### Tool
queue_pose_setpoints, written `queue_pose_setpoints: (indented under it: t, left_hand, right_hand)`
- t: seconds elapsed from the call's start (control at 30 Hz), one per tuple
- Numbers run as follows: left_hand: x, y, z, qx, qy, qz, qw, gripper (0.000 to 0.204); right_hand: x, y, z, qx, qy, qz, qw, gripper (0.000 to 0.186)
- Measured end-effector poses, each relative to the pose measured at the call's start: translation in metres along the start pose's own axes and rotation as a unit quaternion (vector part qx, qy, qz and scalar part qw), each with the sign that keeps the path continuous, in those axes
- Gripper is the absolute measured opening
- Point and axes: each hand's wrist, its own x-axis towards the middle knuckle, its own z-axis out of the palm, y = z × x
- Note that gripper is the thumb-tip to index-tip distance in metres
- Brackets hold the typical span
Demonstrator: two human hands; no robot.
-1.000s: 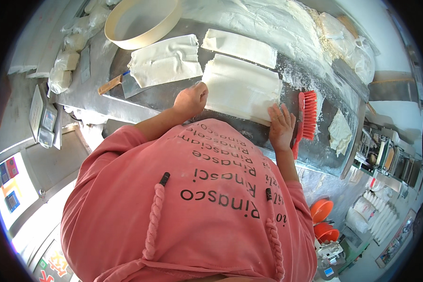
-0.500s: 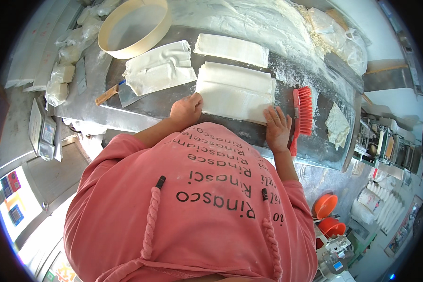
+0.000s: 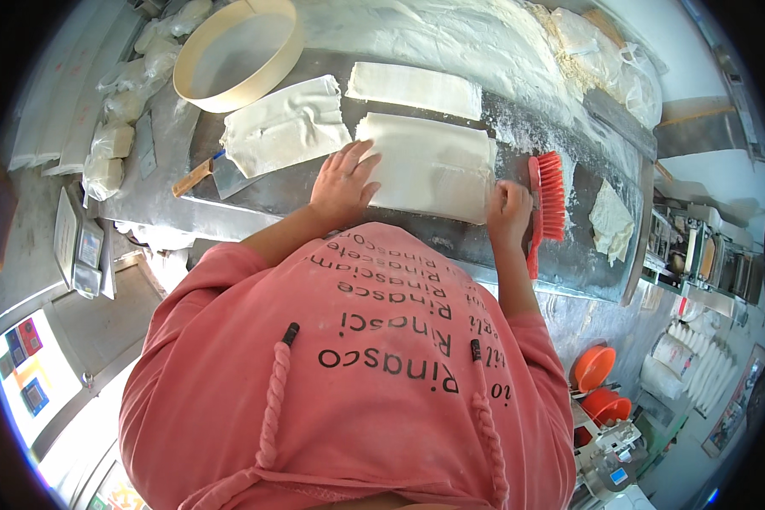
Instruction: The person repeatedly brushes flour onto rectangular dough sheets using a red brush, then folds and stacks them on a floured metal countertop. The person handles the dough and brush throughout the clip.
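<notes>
Dough sheet [image 3: 429,161] between left hand [image 3: 344,182], fingers spread, and right hand [image 3: 509,209], curled, grip unclear

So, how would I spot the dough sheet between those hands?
Find the dark worktop. Toward its near edge, the dough sheet lies between the left hand and right hand. It's broader than the strip beyond it and smoother than the wrinkled sheet to its left.

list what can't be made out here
All in the head view:
Anything inside the right hand: hidden by its curled fingers.
Palm of the left hand: hidden by its back.
Far end of the flour: cut off by the upper edge.
Grey display at left: too small.
</notes>
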Motion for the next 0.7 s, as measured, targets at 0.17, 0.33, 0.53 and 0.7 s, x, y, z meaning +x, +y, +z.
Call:
queue_pose_setpoints:
  t: [0.17, 0.33, 0.53, 0.7]
  left_hand:
    - [0.011, -0.005, 0.016, 0.072, -0.136, 0.017, 0.988, 0.07]
    - [0.013, -0.005, 0.018, 0.066, -0.14, 0.022, 0.988, 0.069]
    - [0.011, -0.005, 0.021, 0.062, -0.124, 0.024, 0.99, 0.069]
    - [0.012, -0.004, 0.018, 0.065, -0.134, 0.02, 0.989, 0.069]
  right_hand:
    - [0.029, 0.008, 0.034, -0.039, -0.022, 0.053, 0.998, 0.018]
    - [0.033, 0.016, 0.036, 0.016, -0.051, 0.084, 0.995, 0.019]
    - [0.034, 0.0, 0.028, 0.071, -0.033, 0.098, 0.992, 0.016]
    - [0.044, 0.003, 0.028, 0.284, -0.076, 0.262, 0.919, 0.026]
